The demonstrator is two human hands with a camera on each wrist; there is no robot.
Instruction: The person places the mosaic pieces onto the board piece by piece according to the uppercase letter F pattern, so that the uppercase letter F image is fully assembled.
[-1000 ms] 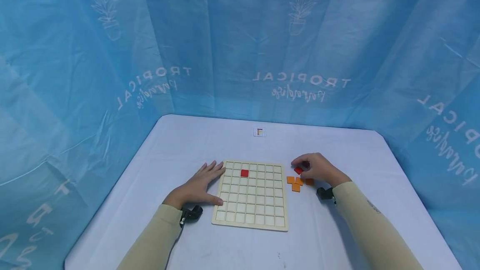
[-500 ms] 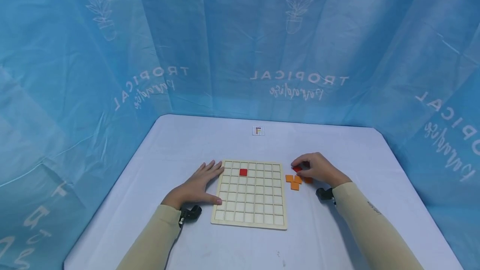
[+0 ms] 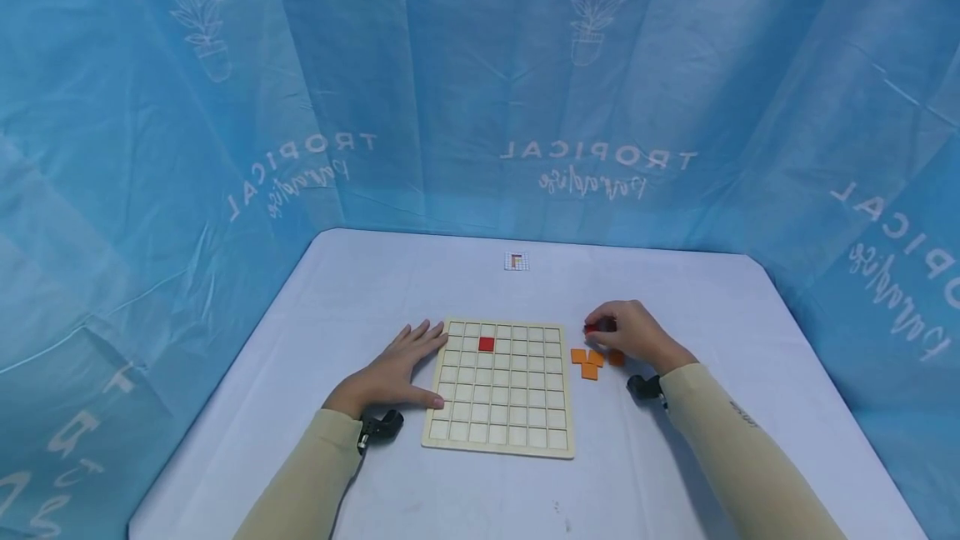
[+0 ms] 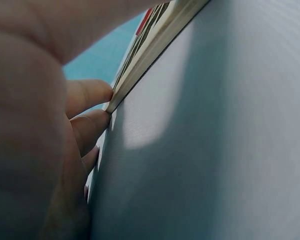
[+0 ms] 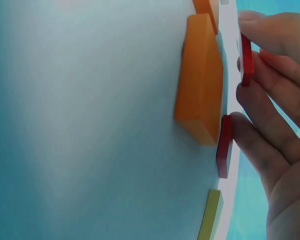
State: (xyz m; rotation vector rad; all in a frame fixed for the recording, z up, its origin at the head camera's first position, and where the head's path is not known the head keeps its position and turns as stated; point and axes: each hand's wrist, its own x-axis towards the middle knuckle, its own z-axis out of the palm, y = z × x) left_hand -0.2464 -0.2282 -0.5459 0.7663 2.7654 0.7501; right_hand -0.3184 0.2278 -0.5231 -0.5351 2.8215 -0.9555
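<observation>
My right hand pinches a thin red square tile between thumb and fingertips, above the table in the right wrist view. Under and beside it lie several orange tiles. Another red tile lies by a lower fingertip of that hand in the right wrist view. My left hand rests at the left edge of a pale wooden grid board, its fingers spread. Fingertips touch the board's side in the left wrist view. One red tile sits in a cell of the board's second row, towards the left.
A small card with a coloured grid pattern lies at the back of the white-covered table. A yellow-green tile shows low in the right wrist view. Blue printed curtains hang behind and at both sides.
My right hand has drawn the red tile up off the table and moved slightly away from the orange tiles. The left hand and the board stay in place.
</observation>
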